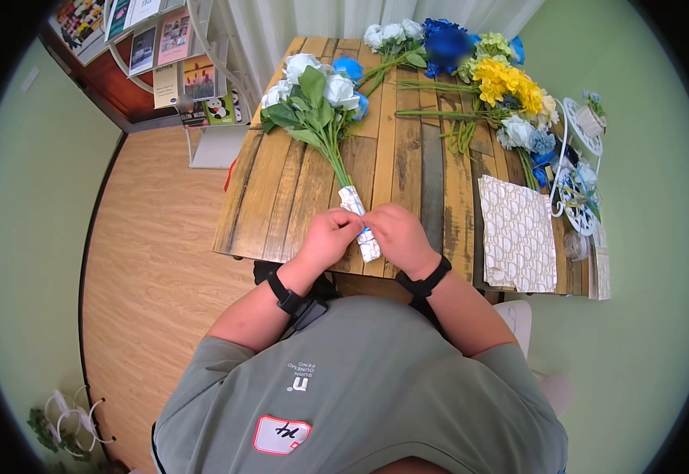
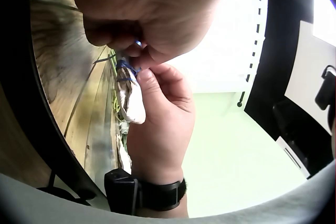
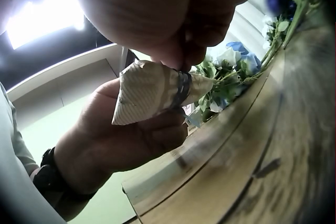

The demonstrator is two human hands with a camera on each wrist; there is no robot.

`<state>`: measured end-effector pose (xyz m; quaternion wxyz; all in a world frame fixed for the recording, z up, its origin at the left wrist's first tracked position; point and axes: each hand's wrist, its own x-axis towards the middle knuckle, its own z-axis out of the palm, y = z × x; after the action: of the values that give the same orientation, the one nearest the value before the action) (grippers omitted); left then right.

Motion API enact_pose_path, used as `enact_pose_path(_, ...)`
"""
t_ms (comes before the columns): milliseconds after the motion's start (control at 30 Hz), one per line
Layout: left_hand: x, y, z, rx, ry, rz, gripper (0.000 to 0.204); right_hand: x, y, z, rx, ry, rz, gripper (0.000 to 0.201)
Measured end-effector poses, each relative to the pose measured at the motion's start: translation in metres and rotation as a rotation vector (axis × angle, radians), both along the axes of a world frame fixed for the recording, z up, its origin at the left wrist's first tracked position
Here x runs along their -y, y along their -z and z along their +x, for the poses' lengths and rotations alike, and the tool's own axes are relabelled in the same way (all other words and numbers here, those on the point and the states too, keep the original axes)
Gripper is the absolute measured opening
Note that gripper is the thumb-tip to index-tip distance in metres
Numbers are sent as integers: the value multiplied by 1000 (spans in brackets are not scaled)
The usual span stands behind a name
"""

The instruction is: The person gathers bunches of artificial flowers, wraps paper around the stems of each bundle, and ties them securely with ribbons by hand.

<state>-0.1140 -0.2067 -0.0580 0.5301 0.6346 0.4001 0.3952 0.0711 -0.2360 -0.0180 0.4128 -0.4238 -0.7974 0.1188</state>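
Observation:
A bouquet of pale and blue roses (image 1: 313, 103) lies on the wooden table, its green stems running toward the person. Cream patterned wrapping paper (image 1: 370, 250) sleeves the stem ends. A thin blue ribbon (image 2: 125, 65) goes round that sleeve; in the right wrist view the ribbon (image 3: 182, 88) shows as a dark band. From the left side, the left hand (image 1: 331, 238) pinches the ribbon at the wrap, its fingertips partly hidden. Opposite it, the right hand (image 1: 399, 237) pinches the ribbon between thumb and fingers. Both hands meet over the wrapped stems.
Yellow flowers (image 1: 510, 85), blue flowers (image 1: 445, 46) and other loose stems lie along the table's far right. Patterned paper sheets (image 1: 518, 233) rest at the right edge, beside a white metal stand (image 1: 580, 213). A book rack (image 1: 194, 63) stands behind at left.

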Motion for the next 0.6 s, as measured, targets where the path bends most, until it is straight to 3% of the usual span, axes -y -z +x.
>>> enact_pose_path(267,3,-5,2,16,-31,-16,12,2,-10,0,153,3,93,20)
enact_pose_path(600,12,-18,6,-84,-61,130,10,6,-15,-2,207,105,-2,5)
